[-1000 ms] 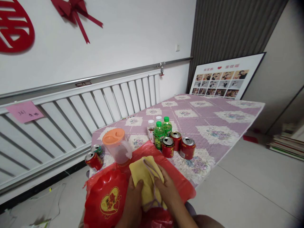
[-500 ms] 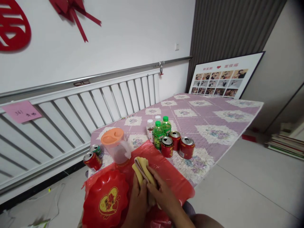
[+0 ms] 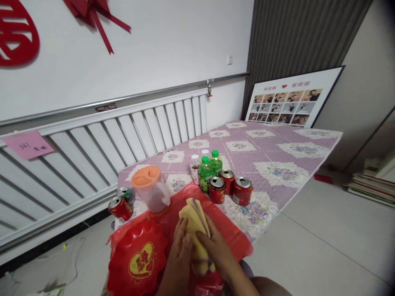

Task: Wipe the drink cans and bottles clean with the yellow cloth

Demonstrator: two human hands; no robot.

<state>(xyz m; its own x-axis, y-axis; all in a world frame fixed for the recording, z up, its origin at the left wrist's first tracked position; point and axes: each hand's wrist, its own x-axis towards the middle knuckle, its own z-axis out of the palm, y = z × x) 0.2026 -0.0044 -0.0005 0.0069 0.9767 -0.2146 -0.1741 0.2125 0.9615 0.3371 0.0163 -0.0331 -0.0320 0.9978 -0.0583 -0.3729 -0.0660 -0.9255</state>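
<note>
A folded yellow cloth (image 3: 196, 230) with a purplish edge stands tilted between my two hands, above a red plastic sheet. My right hand (image 3: 216, 246) grips its right side, thumb across the front and fingers behind. My left hand (image 3: 180, 250) presses against the left side with fingers and thumb, its grip partly hidden. Left of my left hand lies a red scalloped plate (image 3: 123, 255) with a yellow heart print. Beyond the cloth stands a clear pitcher (image 3: 152, 197) with an orange lid.
The red plastic sheet (image 3: 230, 230) covers the near end of the table with its purple floral tablecloth (image 3: 271, 148). Green-capped bottles (image 3: 205, 174) and several red cans (image 3: 242, 192) stand centrally. More cans (image 3: 120, 209) stand at left. A white radiator (image 3: 138, 131) runs behind.
The cloth has turned in my hands, showing its broad yellow face and with its folded edges now to the right. My left hand has shifted from gripping to lying along its side.
</note>
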